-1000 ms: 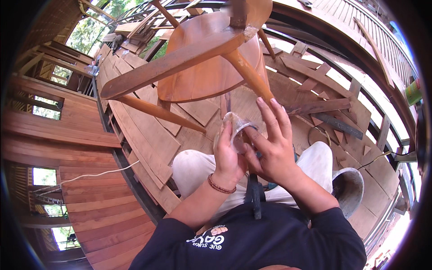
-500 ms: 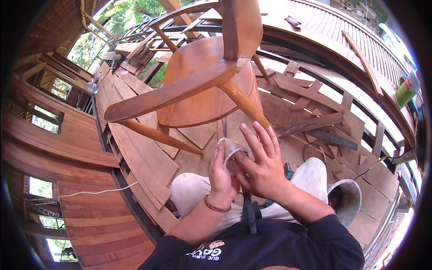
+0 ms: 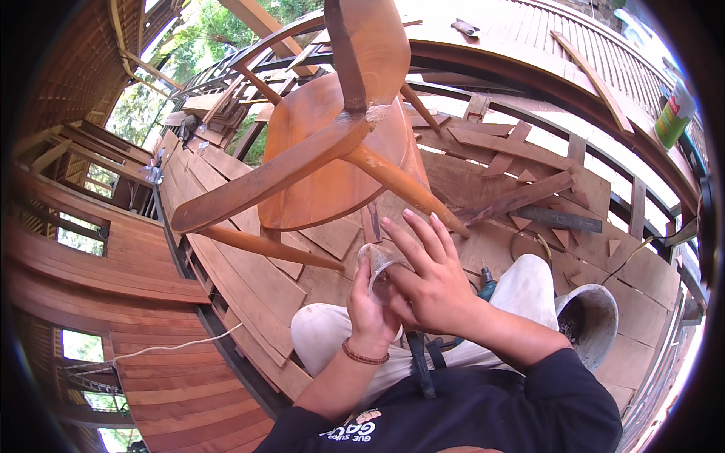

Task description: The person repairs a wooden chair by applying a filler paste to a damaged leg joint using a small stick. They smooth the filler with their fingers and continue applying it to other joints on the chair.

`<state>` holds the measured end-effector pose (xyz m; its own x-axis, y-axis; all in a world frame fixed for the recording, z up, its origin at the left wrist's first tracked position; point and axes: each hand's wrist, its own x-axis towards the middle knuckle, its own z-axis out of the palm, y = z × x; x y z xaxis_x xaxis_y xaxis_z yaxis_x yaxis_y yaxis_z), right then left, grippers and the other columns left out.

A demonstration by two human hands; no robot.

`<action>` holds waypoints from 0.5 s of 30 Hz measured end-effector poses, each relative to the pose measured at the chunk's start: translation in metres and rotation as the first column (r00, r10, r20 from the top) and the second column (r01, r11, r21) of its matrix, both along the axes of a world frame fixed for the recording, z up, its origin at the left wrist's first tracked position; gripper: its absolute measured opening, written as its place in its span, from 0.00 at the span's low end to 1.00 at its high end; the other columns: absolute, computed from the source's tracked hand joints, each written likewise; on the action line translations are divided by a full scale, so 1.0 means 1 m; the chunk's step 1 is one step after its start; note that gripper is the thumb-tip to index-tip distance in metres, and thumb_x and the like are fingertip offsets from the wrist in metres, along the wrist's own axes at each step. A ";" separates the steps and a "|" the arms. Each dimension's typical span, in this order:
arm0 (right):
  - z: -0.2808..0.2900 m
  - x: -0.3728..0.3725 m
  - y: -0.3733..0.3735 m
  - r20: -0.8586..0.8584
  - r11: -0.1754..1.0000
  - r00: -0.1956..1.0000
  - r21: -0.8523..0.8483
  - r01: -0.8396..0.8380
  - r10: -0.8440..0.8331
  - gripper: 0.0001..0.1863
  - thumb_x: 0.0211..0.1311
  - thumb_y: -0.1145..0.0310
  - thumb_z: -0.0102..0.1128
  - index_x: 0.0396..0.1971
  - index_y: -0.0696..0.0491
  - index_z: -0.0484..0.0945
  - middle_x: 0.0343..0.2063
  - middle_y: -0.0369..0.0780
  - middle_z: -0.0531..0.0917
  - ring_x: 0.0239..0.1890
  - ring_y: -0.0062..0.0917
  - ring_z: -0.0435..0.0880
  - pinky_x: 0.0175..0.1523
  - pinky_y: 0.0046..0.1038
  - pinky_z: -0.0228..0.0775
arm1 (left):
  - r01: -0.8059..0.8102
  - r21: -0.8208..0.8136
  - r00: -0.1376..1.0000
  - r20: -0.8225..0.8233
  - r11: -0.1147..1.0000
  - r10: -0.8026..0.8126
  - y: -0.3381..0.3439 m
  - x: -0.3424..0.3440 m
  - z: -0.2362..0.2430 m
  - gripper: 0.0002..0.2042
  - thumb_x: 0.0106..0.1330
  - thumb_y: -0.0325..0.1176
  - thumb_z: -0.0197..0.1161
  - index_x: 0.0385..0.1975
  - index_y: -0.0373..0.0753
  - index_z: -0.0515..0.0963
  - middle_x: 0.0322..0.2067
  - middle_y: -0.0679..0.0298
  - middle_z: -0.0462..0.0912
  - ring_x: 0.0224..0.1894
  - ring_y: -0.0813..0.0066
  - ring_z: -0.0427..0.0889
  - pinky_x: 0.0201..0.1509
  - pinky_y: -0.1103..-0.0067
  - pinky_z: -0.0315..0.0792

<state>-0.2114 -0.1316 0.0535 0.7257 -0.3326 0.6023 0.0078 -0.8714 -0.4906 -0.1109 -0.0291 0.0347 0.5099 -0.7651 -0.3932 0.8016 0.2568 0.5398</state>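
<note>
Sandpaper scrap (image 3: 377,266), pale and curled, sits between both hands above the lap. Left hand (image 3: 370,306) fingers wrap it from below; right hand (image 3: 430,283) fingers (image 3: 411,238) spread flat, pressing over its top. Best folded with even pressure, edges aligned, so it keeps shape. Just beyond hangs an upturned wooden chair (image 3: 332,151), its leg (image 3: 408,189) close to the knuckles and crowding the reach. Grey bucket (image 3: 593,325) at right; offcuts (image 3: 521,196) litter the plank floor.
</note>
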 end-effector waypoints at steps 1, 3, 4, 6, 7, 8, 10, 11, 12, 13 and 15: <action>0.000 0.000 -0.001 0.002 0.999 1.000 0.030 -0.014 0.014 0.11 0.48 0.65 0.61 0.31 0.54 0.81 0.66 0.50 0.66 0.70 0.52 0.59 0.72 0.57 0.45 | 0.003 -0.002 1.000 0.006 1.000 -0.003 0.002 0.002 -0.005 0.22 0.79 0.46 0.36 0.58 0.38 0.71 0.52 0.57 0.79 0.56 0.64 0.78 0.62 0.67 0.70; -0.001 0.000 -0.002 0.013 0.992 0.998 0.115 -0.059 0.058 0.12 0.49 0.66 0.60 0.33 0.55 0.81 0.67 0.50 0.66 0.70 0.53 0.59 0.72 0.56 0.46 | 0.038 -0.073 0.999 -0.007 0.997 -0.038 0.007 0.007 -0.012 0.22 0.79 0.45 0.36 0.57 0.38 0.72 0.51 0.56 0.80 0.55 0.64 0.78 0.61 0.67 0.71; -0.001 -0.001 -0.002 0.025 0.982 0.996 0.168 -0.091 0.088 0.13 0.50 0.66 0.60 0.34 0.55 0.81 0.67 0.50 0.65 0.70 0.53 0.58 0.72 0.55 0.46 | 0.068 -0.142 0.997 -0.025 0.987 -0.073 0.010 0.009 -0.014 0.21 0.79 0.45 0.37 0.56 0.39 0.73 0.50 0.56 0.80 0.54 0.64 0.79 0.60 0.67 0.72; -0.003 -0.001 -0.003 0.113 0.935 0.981 0.304 -0.185 0.158 0.13 0.50 0.67 0.59 0.36 0.55 0.81 0.66 0.51 0.65 0.70 0.53 0.58 0.72 0.53 0.47 | 0.080 -0.139 0.995 -0.041 0.987 -0.086 0.012 0.012 -0.014 0.21 0.78 0.46 0.38 0.54 0.40 0.73 0.47 0.58 0.81 0.50 0.65 0.81 0.55 0.66 0.74; -0.005 0.000 -0.004 0.192 0.891 0.963 0.379 -0.250 0.189 0.13 0.50 0.68 0.59 0.37 0.56 0.81 0.66 0.52 0.65 0.70 0.53 0.58 0.72 0.53 0.47 | 0.061 -0.066 0.997 -0.038 0.996 -0.064 0.012 0.012 -0.013 0.20 0.78 0.48 0.39 0.53 0.41 0.74 0.44 0.60 0.82 0.47 0.66 0.81 0.51 0.66 0.76; -0.007 0.001 -0.005 0.273 0.837 0.938 0.444 -0.319 0.212 0.14 0.50 0.70 0.59 0.37 0.57 0.81 0.66 0.52 0.65 0.70 0.52 0.58 0.72 0.52 0.47 | 0.040 0.006 0.999 -0.032 0.999 -0.040 0.012 0.012 -0.012 0.20 0.77 0.49 0.40 0.52 0.43 0.74 0.42 0.62 0.83 0.44 0.67 0.82 0.46 0.66 0.78; -0.017 0.006 -0.014 0.412 0.777 0.890 0.489 -0.396 0.193 0.17 0.50 0.71 0.58 0.41 0.57 0.81 0.66 0.53 0.64 0.70 0.51 0.59 0.72 0.48 0.48 | -0.006 0.054 1.000 -0.014 0.999 0.007 0.009 0.006 -0.009 0.21 0.77 0.50 0.40 0.51 0.44 0.75 0.39 0.63 0.83 0.42 0.67 0.83 0.40 0.67 0.79; -0.020 0.010 -0.020 0.479 0.745 0.859 0.505 -0.436 0.178 0.18 0.50 0.72 0.57 0.44 0.57 0.81 0.66 0.53 0.64 0.70 0.50 0.59 0.72 0.46 0.49 | -0.030 0.077 1.000 -0.003 0.997 0.030 0.009 0.006 -0.008 0.21 0.77 0.51 0.40 0.50 0.44 0.75 0.38 0.64 0.84 0.41 0.68 0.83 0.38 0.67 0.79; -0.018 0.015 -0.025 0.536 0.723 0.835 0.526 -0.447 0.125 0.23 0.50 0.73 0.56 0.49 0.58 0.79 0.67 0.53 0.63 0.71 0.47 0.60 0.73 0.42 0.49 | -0.021 0.120 1.000 0.011 0.993 0.020 0.014 0.009 -0.010 0.20 0.76 0.52 0.40 0.49 0.46 0.75 0.38 0.64 0.84 0.41 0.68 0.83 0.35 0.68 0.79; -0.019 0.023 -0.031 0.560 0.710 0.826 0.555 -0.433 0.067 0.24 0.50 0.73 0.56 0.52 0.57 0.78 0.67 0.53 0.62 0.70 0.46 0.60 0.73 0.42 0.49 | -0.020 0.118 1.000 0.000 0.993 0.020 0.017 0.011 -0.011 0.20 0.76 0.52 0.41 0.49 0.46 0.75 0.38 0.64 0.84 0.41 0.68 0.83 0.34 0.68 0.79; -0.017 0.038 -0.041 0.592 0.682 0.804 0.610 -0.402 -0.056 0.27 0.51 0.73 0.57 0.56 0.56 0.76 0.68 0.53 0.61 0.70 0.45 0.61 0.73 0.41 0.49 | -0.012 0.112 0.999 -0.029 0.994 0.015 0.020 0.012 -0.013 0.20 0.76 0.52 0.41 0.48 0.47 0.76 0.38 0.64 0.84 0.40 0.68 0.83 0.33 0.68 0.78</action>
<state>-0.1735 -0.1728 0.0363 0.4531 -0.7065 0.5436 0.5720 -0.2373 -0.7852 -0.0991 -0.0094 0.0216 0.5067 -0.7088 -0.4908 0.8146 0.2070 0.5419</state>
